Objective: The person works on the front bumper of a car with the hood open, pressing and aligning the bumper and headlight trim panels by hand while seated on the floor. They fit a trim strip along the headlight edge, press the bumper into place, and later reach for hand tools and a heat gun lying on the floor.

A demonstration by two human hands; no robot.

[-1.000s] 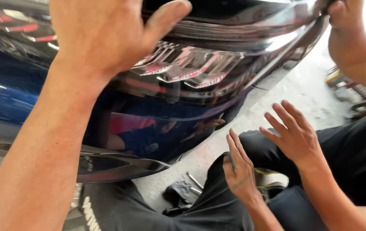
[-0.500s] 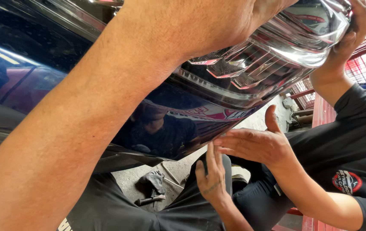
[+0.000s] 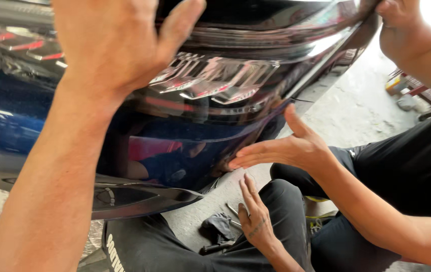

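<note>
A glossy dark blue car bumper with a chrome-trimmed tail-light strip fills the upper left of the view. My left hand lies flat against its upper part, thumb spread, gripping nothing. My right hand rests open on my black-trousered knee below the bumper. A co-worker in a black shirt sits at the right. One of their hands touches the bumper's lower edge with flat fingers, and their other hand holds the bumper's top right corner.
Some small tools and a black glove or cloth lie on the grey concrete floor between our legs. A red metal frame stands at the far right. The co-worker's legs are close on the right.
The view swung toward the bumper and back. The co-worker's lower hand moved from the air to the bumper's lower edge. My right hand stayed low by my knee.
</note>
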